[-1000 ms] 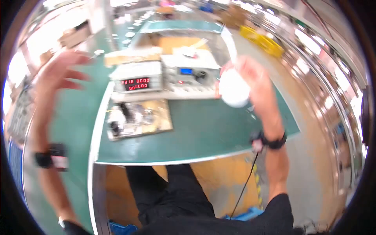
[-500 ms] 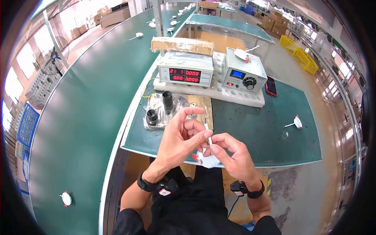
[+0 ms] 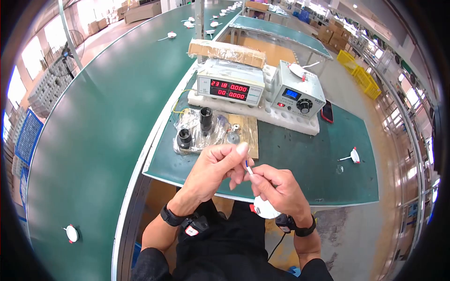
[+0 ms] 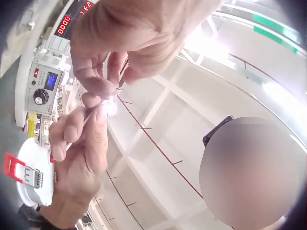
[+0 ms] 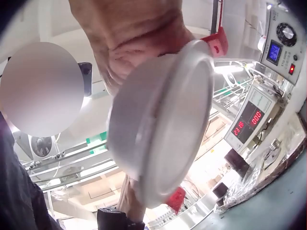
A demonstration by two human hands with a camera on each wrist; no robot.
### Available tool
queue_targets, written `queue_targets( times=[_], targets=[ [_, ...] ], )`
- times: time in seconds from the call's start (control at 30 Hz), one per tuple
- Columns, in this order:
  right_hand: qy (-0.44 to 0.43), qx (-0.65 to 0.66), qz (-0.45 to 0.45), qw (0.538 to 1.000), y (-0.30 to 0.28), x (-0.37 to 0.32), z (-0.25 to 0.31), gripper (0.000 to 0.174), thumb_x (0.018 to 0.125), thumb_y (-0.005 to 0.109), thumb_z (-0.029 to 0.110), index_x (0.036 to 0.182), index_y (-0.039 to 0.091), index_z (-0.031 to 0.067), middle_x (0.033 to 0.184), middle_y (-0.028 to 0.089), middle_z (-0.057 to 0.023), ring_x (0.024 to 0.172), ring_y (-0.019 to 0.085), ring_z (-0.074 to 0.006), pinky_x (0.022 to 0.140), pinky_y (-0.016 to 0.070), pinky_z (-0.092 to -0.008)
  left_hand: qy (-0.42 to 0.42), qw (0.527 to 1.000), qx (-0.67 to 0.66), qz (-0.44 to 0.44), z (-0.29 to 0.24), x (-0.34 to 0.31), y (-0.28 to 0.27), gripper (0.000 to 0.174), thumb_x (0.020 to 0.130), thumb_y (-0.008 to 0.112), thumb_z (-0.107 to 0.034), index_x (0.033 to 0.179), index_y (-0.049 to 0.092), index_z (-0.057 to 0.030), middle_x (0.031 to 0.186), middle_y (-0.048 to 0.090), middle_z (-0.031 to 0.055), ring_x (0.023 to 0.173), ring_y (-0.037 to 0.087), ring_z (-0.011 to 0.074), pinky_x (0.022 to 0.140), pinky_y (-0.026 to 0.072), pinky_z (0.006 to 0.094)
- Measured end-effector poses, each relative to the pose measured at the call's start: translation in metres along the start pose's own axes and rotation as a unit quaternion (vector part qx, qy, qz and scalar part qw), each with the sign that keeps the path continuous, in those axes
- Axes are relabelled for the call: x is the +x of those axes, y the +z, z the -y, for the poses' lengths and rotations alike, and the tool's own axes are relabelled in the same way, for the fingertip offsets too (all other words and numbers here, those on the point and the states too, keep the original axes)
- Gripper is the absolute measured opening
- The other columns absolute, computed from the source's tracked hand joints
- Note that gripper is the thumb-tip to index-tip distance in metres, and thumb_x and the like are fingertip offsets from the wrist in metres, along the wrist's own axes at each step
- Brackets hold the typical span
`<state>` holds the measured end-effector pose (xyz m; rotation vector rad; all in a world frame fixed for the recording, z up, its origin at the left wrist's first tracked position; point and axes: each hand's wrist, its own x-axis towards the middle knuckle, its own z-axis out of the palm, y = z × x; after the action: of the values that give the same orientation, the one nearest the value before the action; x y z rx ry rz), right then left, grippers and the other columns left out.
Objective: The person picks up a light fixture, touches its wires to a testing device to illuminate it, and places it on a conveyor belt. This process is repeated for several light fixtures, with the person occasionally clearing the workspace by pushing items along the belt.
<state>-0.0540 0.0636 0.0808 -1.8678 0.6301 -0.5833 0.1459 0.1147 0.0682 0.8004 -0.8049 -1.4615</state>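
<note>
A round white lamp [image 3: 266,208] with red-tipped spring clips hangs below my right hand [image 3: 281,189] in the head view; the lamp [image 5: 160,124] fills the middle of the right wrist view. My right thumb and fingers pinch its white cable [image 3: 249,169]. Blue and brown wire ends [image 3: 247,163] stick out of the cable at my left hand [image 3: 211,171], whose thumb and fingertips pinch at them. In the left wrist view both hands meet at the cable [image 4: 86,120], and the lamp [image 4: 36,172] hangs at lower left.
On the green bench [image 3: 328,164] stand a meter with red digits [image 3: 229,89], a dial box [image 3: 297,91] carrying another lamp, and a wooden board [image 3: 251,126] with black sockets [image 3: 206,119]. A phone [image 3: 327,112] and a lamp [image 3: 355,155] lie to the right. More lamps sit on the long left surface.
Both hands came together at the cable. Since half a second ago, my left fingers have shifted to the wire ends, and the lamp has swung slightly right beneath my right hand.
</note>
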Motion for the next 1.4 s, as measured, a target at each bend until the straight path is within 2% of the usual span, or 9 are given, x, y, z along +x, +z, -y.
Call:
queue_targets(
  times=[0.37,0.47,0.6,0.63,0.77,0.87,0.97,1.1,1.4],
  targets=[
    [0.009,0.037,-0.022,0.999,0.014,0.002,0.002,0.014,0.1,0.062,0.009,0.104,0.069,-0.0029,0.071,0.066,-0.003,0.061,0.061,-0.0065,0.055,0.0486,-0.0239,-0.061,0.995,-0.084,-0.009,0.005,-0.007,-0.011,0.03,0.105,0.06,-0.028,0.101,0.067,0.0005,0.07,0.06,-0.0025,0.051,0.05,0.0036,0.045,0.0374,0.0191],
    [0.016,0.059,-0.037,0.997,0.015,0.004,0.0,0.016,0.101,0.061,0.01,0.104,0.07,-0.0027,0.07,0.065,-0.002,0.06,0.06,-0.0057,0.054,0.047,-0.023,0.025,0.998,0.036,-0.036,0.024,-0.006,-0.005,0.028,0.106,0.058,-0.026,0.1,0.067,-0.0001,0.071,0.06,-0.0031,0.053,0.051,0.0026,0.046,0.0387,0.0188],
    [0.042,0.088,-0.052,0.994,0.014,0.008,-0.008,0.018,0.102,0.059,0.012,0.103,0.07,-0.0021,0.069,0.064,-0.0015,0.059,0.058,-0.0052,0.053,0.0444,-0.0218,0.161,0.962,0.208,-0.065,0.05,-0.004,-0.003,0.027,0.107,0.055,-0.022,0.114,0.067,0.0019,0.086,0.068,0.003,0.073,0.062,0.0081,0.063,0.0514,0.0242],
    [0.041,0.099,-0.052,0.993,0.014,0.009,-0.011,0.019,0.103,0.059,0.013,0.104,0.07,-0.002,0.069,0.064,-0.0014,0.058,0.057,-0.0052,0.053,0.0438,-0.0217,0.152,0.971,0.181,-0.026,0.055,-0.002,-0.007,0.034,0.109,0.05,-0.024,0.122,0.064,0.0034,0.094,0.069,0.0046,0.083,0.065,0.0117,0.079,0.0544,0.0283],
    [0.04,0.161,-0.086,0.982,0.016,0.019,-0.024,0.023,0.104,0.056,0.016,0.104,0.069,-0.0029,0.069,0.062,-0.0013,0.054,0.054,-0.0048,0.049,0.0417,-0.0212,0.096,0.995,0.016,-0.001,0.067,0.004,-0.013,0.048,0.111,0.042,-0.034,0.14,0.053,0.0035,0.113,0.067,0.0066,0.106,0.064,0.0125,0.093,0.0523,0.0331],
    [0.078,0.188,-0.091,0.975,0.013,0.026,-0.027,0.026,0.106,0.054,0.018,0.103,0.068,-0.0039,0.07,0.063,-0.0017,0.052,0.053,-0.004,0.046,0.0395,-0.0201,0.016,1.0,0.019,0.016,0.085,-0.007,-0.008,0.051,0.107,0.055,-0.032,0.147,0.045,-0.0019,0.123,0.064,0.0065,0.114,0.062,0.0141,0.098,0.0516,0.0316],
    [0.138,0.183,-0.06,0.972,0.008,0.055,-0.072,0.029,0.106,0.054,0.022,0.099,0.067,-0.0025,0.07,0.064,-0.0025,0.051,0.053,-0.0039,0.045,0.0388,-0.0193,-0.148,0.981,-0.095,0.082,0.103,-0.006,-0.009,0.039,0.099,0.067,-0.018,0.132,0.053,-0.0028,0.119,0.066,0.0087,0.107,0.07,0.0239,0.088,0.062,0.0358],
    [0.146,0.161,-0.027,0.976,0.003,0.082,-0.12,0.03,0.105,0.055,0.025,0.092,0.066,0.0003,0.066,0.06,-0.0009,0.052,0.05,-0.0041,0.047,0.0374,-0.0211,-0.172,0.968,-0.169,0.069,0.116,0.013,-0.026,0.04,0.098,0.065,-0.009,0.134,0.05,-0.0007,0.123,0.066,0.0153,0.111,0.07,0.0351,0.087,0.0648,0.0392],
    [0.168,0.121,0.014,0.978,-0.001,0.12,-0.145,0.032,0.1,0.056,0.025,0.083,0.063,-0.0008,0.06,0.053,-0.0001,0.052,0.043,-0.0059,0.047,0.034,-0.0266,-0.207,0.95,-0.228,0.046,0.115,0.049,-0.039,0.04,0.096,0.062,0.001,0.134,0.049,-0.0008,0.123,0.065,0.0186,0.113,0.068,0.0395,0.09,0.0641,0.0404]
  ],
)
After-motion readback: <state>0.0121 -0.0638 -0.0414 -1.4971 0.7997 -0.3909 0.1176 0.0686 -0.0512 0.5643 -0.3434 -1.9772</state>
